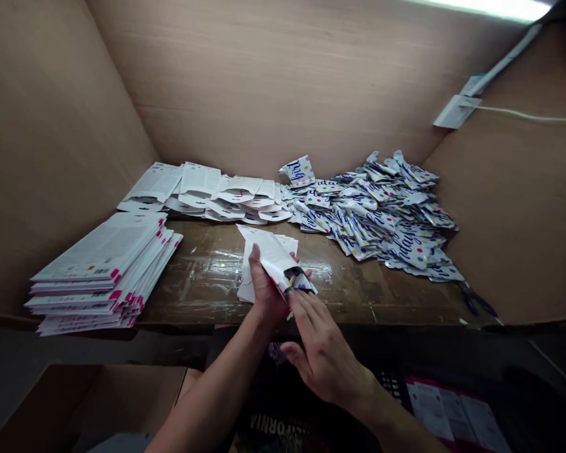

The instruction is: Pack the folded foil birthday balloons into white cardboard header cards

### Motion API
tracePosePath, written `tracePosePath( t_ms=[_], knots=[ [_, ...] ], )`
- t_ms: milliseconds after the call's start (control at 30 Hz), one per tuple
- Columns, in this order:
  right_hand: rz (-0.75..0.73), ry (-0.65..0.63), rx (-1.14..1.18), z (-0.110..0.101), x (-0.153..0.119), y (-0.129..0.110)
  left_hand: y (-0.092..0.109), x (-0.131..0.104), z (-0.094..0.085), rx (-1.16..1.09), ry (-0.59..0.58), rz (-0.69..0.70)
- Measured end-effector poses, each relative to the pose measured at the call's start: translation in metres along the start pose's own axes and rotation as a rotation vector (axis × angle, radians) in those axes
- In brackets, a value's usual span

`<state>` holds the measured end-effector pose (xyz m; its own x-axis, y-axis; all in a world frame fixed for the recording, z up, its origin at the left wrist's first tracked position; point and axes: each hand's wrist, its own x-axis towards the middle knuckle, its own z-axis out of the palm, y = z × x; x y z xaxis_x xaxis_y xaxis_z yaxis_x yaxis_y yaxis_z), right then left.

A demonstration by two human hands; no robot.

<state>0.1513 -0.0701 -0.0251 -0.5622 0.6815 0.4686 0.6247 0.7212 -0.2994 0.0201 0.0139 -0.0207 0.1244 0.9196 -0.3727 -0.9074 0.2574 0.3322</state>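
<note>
A white cardboard envelope (276,258) with pink edging is gripped in my left hand (266,286), thumb on its near face and fingertips showing behind. Its end toward me gapes, and part of a folded silvery foil piece (298,277) shows in the opening. Against that opening lie the outstretched fingers of my right hand (318,343), its thumb held apart. Beneath the held envelope, a few flat white envelopes (248,283) rest on the brown table (198,270).
A stack of white envelopes (99,251) stands at the left, with open-flapped envelopes (200,182) along the back. Folded polka-dot foil pieces (382,207) heap at the right, near scissors (478,305). Cardboard walls (287,82) enclose the table; a carton (122,396) sits below.
</note>
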Motion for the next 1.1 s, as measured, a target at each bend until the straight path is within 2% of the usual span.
tracePosePath(
  t_ms=[33,100,167,200,233,300,367,433,500,567,667,767,867,967,1100],
  knots=[
    [-0.013,-0.051,0.009,0.0,0.004,0.002,-0.002,-0.001,0.0,0.013,-0.004,-0.009],
    [0.013,-0.063,0.016,0.004,0.022,0.016,-0.003,-0.002,-0.003,0.095,-0.068,0.0],
    [0.092,0.02,0.009,0.009,0.057,0.038,0.005,0.003,-0.011,0.323,-0.131,0.126],
    [0.132,0.079,-0.012,0.012,0.082,0.051,0.013,0.008,-0.018,0.521,-0.106,0.243],
    [0.162,0.136,-0.048,0.016,0.11,0.062,0.023,0.014,-0.026,0.771,-0.027,0.379],
    [0.149,0.178,-0.151,0.023,0.175,0.079,0.044,0.028,-0.043,1.366,0.249,0.584],
    [0.112,0.094,-0.238,0.03,0.238,0.086,0.062,0.041,-0.059,1.835,0.439,0.602],
    [0.029,-0.093,-0.235,0.037,0.283,0.083,0.074,0.049,-0.071,2.035,0.47,0.538],
    [-0.067,-0.157,-0.172,0.041,0.298,0.075,0.082,0.052,-0.079,1.989,0.43,0.502],
    [-0.126,-0.096,-0.066,0.042,0.28,0.071,0.089,0.053,-0.084,1.864,0.394,0.507],
    [-0.054,0.025,0.103,0.039,0.208,0.077,0.097,0.05,-0.09,1.703,0.389,0.563],
    [0.226,0.138,0.2,0.039,0.124,0.092,0.103,0.046,-0.094,1.481,0.384,0.621],
    [0.525,0.235,0.306,0.047,0.062,0.096,0.102,0.041,-0.092,1.198,0.307,0.622],
    [0.692,0.239,0.65,0.053,0.034,0.083,0.094,0.032,-0.079,0.948,0.217,0.589],
    [0.735,0.167,1.285,0.05,0.029,0.06,0.072,0.019,-0.058,0.642,0.108,0.48]
  ],
)
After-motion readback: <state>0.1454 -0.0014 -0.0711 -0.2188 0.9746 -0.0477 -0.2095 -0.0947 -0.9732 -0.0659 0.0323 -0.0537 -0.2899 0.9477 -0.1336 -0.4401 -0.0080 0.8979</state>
